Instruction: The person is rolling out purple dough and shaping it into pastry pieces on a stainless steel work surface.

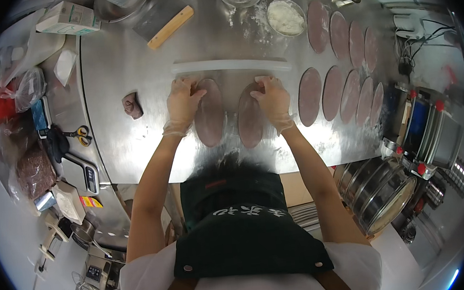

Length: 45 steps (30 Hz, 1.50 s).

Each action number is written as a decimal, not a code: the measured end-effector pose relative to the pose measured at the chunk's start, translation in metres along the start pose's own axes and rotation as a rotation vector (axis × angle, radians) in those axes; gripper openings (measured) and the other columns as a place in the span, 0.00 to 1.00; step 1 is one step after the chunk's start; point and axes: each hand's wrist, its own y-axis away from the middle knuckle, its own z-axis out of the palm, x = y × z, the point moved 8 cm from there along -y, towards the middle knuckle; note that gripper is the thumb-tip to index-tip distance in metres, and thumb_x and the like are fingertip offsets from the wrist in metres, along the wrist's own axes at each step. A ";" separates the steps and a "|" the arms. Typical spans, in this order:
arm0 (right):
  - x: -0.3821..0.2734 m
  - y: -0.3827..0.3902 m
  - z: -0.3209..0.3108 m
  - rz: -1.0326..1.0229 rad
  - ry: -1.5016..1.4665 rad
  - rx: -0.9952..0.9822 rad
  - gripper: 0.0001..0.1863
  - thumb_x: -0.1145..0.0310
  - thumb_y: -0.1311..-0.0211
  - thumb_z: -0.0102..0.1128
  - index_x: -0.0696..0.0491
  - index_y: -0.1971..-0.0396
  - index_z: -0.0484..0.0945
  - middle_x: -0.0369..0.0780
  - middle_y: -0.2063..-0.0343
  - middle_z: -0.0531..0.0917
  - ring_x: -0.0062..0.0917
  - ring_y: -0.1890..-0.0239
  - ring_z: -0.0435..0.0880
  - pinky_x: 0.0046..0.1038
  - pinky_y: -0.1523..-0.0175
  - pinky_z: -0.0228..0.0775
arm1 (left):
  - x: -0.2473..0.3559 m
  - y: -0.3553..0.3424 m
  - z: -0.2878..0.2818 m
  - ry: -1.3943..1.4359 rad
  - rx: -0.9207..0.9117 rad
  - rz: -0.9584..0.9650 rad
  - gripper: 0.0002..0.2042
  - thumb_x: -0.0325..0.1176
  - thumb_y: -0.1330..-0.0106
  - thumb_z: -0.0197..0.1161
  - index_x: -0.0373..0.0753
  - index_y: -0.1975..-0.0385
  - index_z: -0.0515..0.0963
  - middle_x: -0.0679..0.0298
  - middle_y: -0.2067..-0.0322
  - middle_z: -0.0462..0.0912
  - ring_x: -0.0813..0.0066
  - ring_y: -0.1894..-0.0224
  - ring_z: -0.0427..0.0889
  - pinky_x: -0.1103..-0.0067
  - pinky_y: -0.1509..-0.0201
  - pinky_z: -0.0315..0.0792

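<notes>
1. Working both sides at once: left grip [183, 102] at the far, left-hand edge of the left dough oval [210, 116]; right grip [273, 96] at the far, right-hand edge of the right dough oval [249, 118]. Both sheets stretched out flat from the grips back toward the body.
2. Fingers and thumb drawn close together on each side; cannot tell whether pinching the dough or only resting on it.
3. Best done, by judgement, with light and equal pressure at the rim only, sliding rather than tugging, for fear of tearing so thin a sheet.
4. Keep both ovals side by side and apart, to avoid folding or sticking.
5. Against the grips, purplish-brown dough: thin, long, round-ended, matt. Over the fingers, clear gloves [175, 130], crinkled at the wrists.
6. Just beyond the grips, a straight, smooth whitish rod [230, 65], lying crosswise on the shiny metal counter [148, 133].
7. Right of the right grip, a row of five ovals [310, 96], some dusted pale.
8. Left of the left grip, a small dough lump [132, 105], thick and irregular.
9. Farther ahead: rightward, a round bowl of soft white powder [287, 17]; leftward, a flat-bladed scraper [171, 27], wooden along the handle.
</notes>
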 end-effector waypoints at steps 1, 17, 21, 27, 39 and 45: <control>0.004 0.001 0.007 0.083 -0.059 -0.070 0.16 0.67 0.49 0.71 0.51 0.60 0.80 0.40 0.63 0.81 0.38 0.57 0.80 0.40 0.53 0.72 | 0.007 -0.001 0.003 -0.017 -0.019 0.013 0.15 0.30 0.45 0.72 0.43 0.57 0.82 0.63 0.63 0.82 0.61 0.55 0.80 0.68 0.52 0.76; -0.075 0.056 -0.101 -0.207 -0.072 -0.050 0.07 0.72 0.46 0.69 0.49 0.67 0.82 0.38 0.72 0.86 0.34 0.72 0.86 0.34 0.69 0.75 | 0.074 0.080 -0.062 0.272 -0.181 0.047 0.05 0.23 0.37 0.67 0.35 0.62 0.82 0.59 0.66 0.89 0.74 0.65 0.89 0.82 0.58 0.81; -0.107 0.057 -0.143 -0.286 -0.061 0.092 0.09 0.74 0.49 0.69 0.48 0.66 0.82 0.38 0.79 0.83 0.35 0.75 0.84 0.36 0.69 0.74 | 0.112 0.086 -0.107 0.316 -0.004 0.245 0.09 0.27 0.40 0.70 0.40 0.60 0.85 0.61 0.67 0.89 0.68 0.68 0.89 0.79 0.64 0.82; -0.083 0.104 -0.074 -0.448 -0.025 0.099 0.15 0.72 0.51 0.70 0.54 0.60 0.81 0.41 0.60 0.88 0.35 0.56 0.87 0.35 0.53 0.79 | 0.114 0.131 -0.080 -0.034 0.151 0.607 0.13 0.27 0.45 0.71 0.42 0.58 0.85 0.64 0.64 0.89 0.67 0.62 0.89 0.76 0.60 0.83; -0.034 -0.022 -0.032 -0.325 0.184 0.185 0.25 0.68 0.43 0.67 0.50 0.43 0.78 0.43 0.47 0.80 0.40 0.43 0.75 0.44 0.41 0.67 | -0.021 0.091 0.002 -0.080 0.219 -0.396 0.11 0.29 0.45 0.74 0.39 0.64 0.81 0.60 0.61 0.84 0.60 0.57 0.81 0.67 0.57 0.77; -0.005 -0.044 0.003 -0.233 0.162 0.047 0.24 0.73 0.49 0.70 0.49 0.48 0.81 0.41 0.56 0.80 0.40 0.51 0.76 0.42 0.46 0.68 | -0.021 0.094 0.032 0.463 0.190 -0.603 0.11 0.28 0.48 0.76 0.40 0.68 0.80 0.61 0.63 0.84 0.59 0.55 0.80 0.67 0.53 0.76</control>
